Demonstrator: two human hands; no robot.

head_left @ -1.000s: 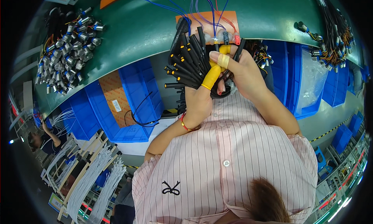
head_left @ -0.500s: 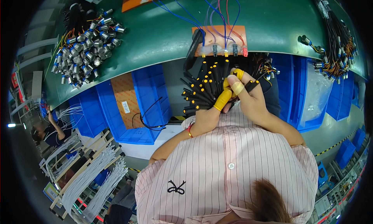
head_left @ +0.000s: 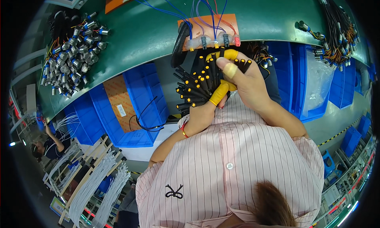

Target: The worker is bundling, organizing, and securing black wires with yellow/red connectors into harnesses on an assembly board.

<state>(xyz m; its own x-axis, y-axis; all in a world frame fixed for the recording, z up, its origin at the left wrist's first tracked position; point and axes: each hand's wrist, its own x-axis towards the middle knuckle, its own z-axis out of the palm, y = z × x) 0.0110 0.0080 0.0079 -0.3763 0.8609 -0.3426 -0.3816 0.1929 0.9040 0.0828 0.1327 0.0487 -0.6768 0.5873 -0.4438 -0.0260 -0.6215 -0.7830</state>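
While both hands worked together in front of the striped shirt (head_left: 245,149), the bunch (head_left: 198,87) of black, yellow-ended cables formed the centre of the dial. The left hand (head_left: 203,115), at six o'clock, was clasped around its lower part; the right hand (head_left: 253,83), at three o'clock, appeared closed on a few cables (head_left: 242,63) that stood out past its fingers, although its inner grip was hidden. One upright cable (head_left: 222,52), near one o'clock, pointed at the orange board (head_left: 210,33) at twelve; whether they touched could not be told. The step in hand was judged to be the offering of this single cable to the board's edge, and the next move would call for a straight, steady tip and a firm hold on the rest. A black rod (head_left: 180,46) hung over the table (head_left: 130,38) edge at eleven o'clock, close enough to crowd the bunch, whose splayed ends were a further hindrance. A pile (head_left: 75,56) of metal connectors lay between nine and ten o'clock, a blue bin (head_left: 132,139) at eight, and another cluster (head_left: 340,50) of connectors between two and three.
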